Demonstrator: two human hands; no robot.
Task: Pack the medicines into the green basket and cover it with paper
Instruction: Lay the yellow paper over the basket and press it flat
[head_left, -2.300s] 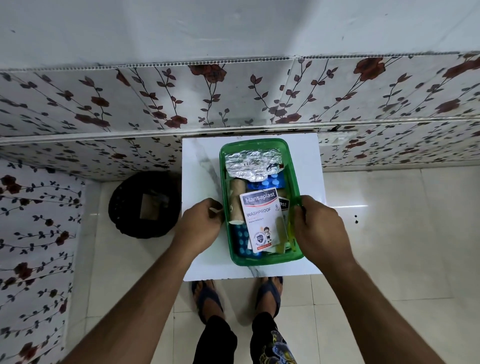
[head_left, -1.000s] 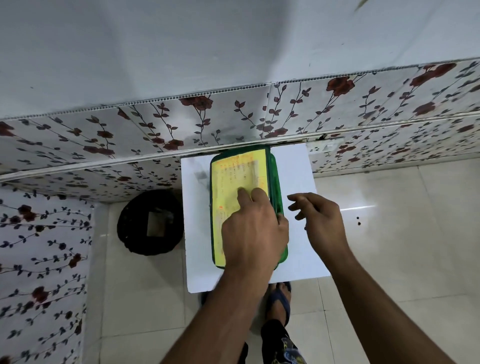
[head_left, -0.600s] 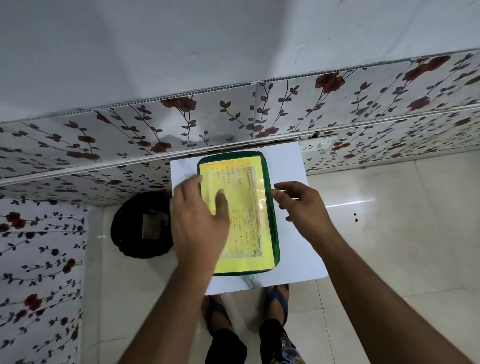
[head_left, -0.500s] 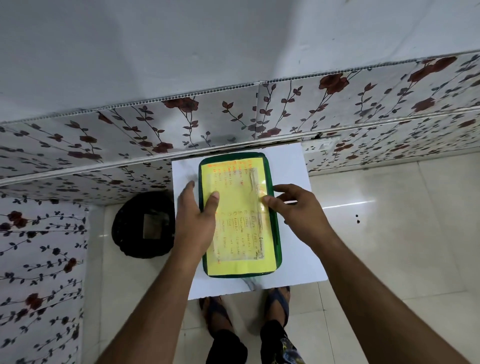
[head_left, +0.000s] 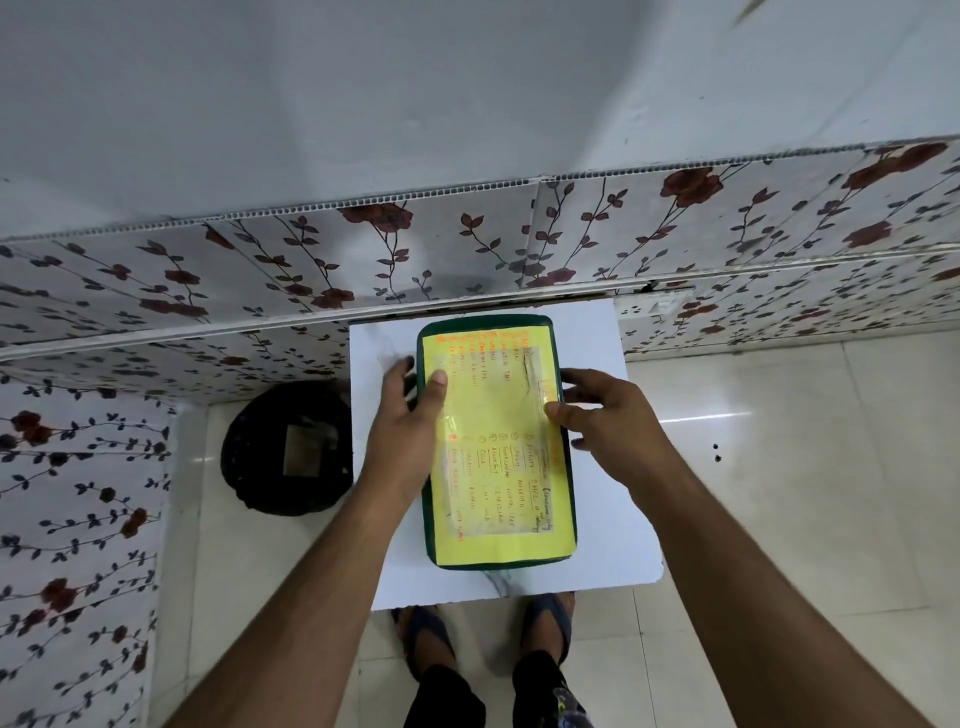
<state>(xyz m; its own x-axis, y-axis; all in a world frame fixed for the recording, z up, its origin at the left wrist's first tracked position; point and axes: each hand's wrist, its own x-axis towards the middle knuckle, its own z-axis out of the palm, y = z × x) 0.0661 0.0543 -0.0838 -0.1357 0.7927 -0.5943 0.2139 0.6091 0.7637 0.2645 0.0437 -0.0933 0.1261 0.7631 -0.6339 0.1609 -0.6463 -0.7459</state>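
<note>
Since a moment ago, little changed: yellow paper (head_left: 493, 447) still covering green basket (head_left: 423, 519) on white table (head_left: 613, 540). Left hand (head_left: 402, 441) and right hand (head_left: 608, 421) open, pressing paper's edges. Floral wall (head_left: 208, 280), tiled floor (head_left: 805, 467) around.

Left hand (head_left: 410, 436): centre of the frame, palm down, thumb stretched up, fingers loosely curled.
Right hand (head_left: 605, 423): centre-right, palm down, fingers spread.
Forearms: both rise from the lower edge.
</note>
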